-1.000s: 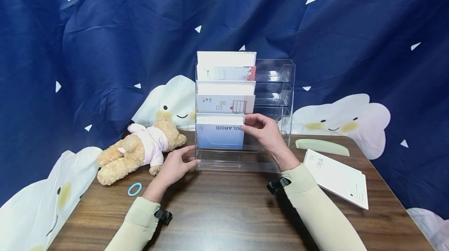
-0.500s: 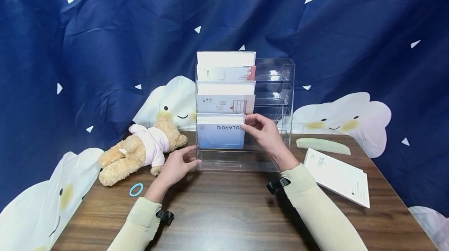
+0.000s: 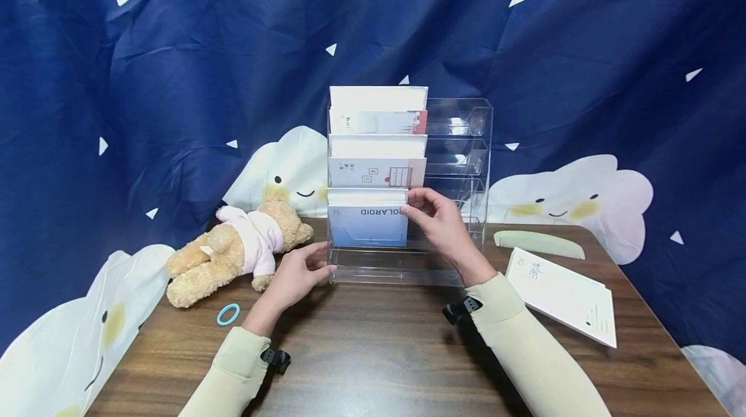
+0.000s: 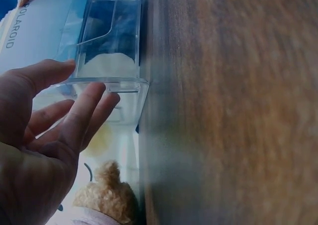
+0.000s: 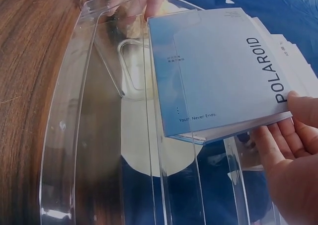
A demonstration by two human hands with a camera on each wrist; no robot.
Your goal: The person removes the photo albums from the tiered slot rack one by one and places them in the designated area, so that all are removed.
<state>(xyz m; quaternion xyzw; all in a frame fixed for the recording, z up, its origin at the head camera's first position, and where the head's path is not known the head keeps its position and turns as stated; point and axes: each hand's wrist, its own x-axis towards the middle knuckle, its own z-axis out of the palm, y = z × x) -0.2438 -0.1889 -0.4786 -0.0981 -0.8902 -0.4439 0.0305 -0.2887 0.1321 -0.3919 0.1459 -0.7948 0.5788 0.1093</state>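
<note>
A clear acrylic tiered rack [image 3: 396,275] stands on the table, with white printed booklets [image 3: 373,173] stacked in the left part of its upper tiers. Lower down sits a blue booklet [image 3: 367,226] marked POLAROID, its lettering upside down in the head view; more white ones show behind it. My right hand [image 3: 445,226] pinches this booklet's right edge, thumb on the front cover and fingers behind, as the right wrist view shows. At the rack's lower left corner, my left hand [image 3: 297,274] holds the side, thumb at the front edge and fingers along the outer wall.
A teddy bear [image 3: 236,248] in a pale pink top lies left of the rack, with a blue ring [image 3: 228,315] nearby. To the right are a pale green comb [image 3: 539,244] and a stack of white booklets [image 3: 562,294]. A dark blue curtain [image 3: 233,48] hangs behind.
Both hands keep their places on the rack and booklet. The whole head view has shifted only very slightly.
</note>
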